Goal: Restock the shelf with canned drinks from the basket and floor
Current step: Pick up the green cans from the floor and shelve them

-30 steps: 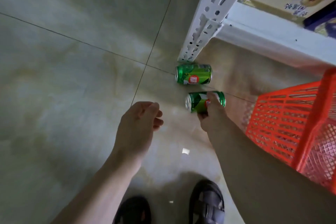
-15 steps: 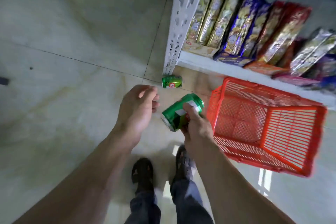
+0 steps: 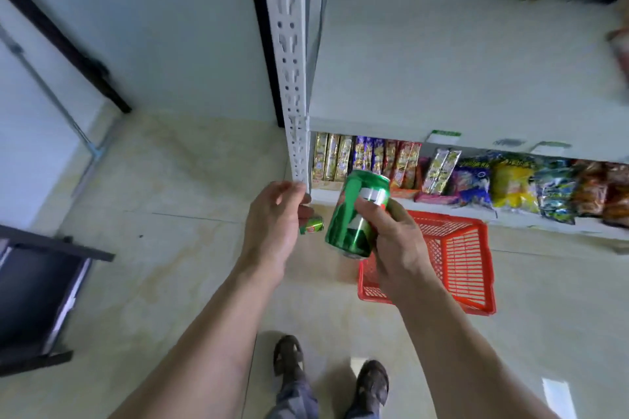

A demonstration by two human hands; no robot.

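Green can lifted toward the bare white shelf, one more lying on the floor.

The right hand (image 3: pixel 394 241) grips the green can (image 3: pixel 357 214) round its body, tilted, top toward 12 o'clock, in front of the shelf post (image 3: pixel 289 61). The left hand (image 3: pixel 272 224) hangs at its 9 o'clock, fingers loosely curled, holding nothing. Risk: the tilted can could clip the edge of the bare shelf (image 3: pixel 442 61) or tip when set down. The second can (image 3: pixel 311 225) lies on the floor; the red basket (image 3: pixel 452 258) sits at 4 o'clock.
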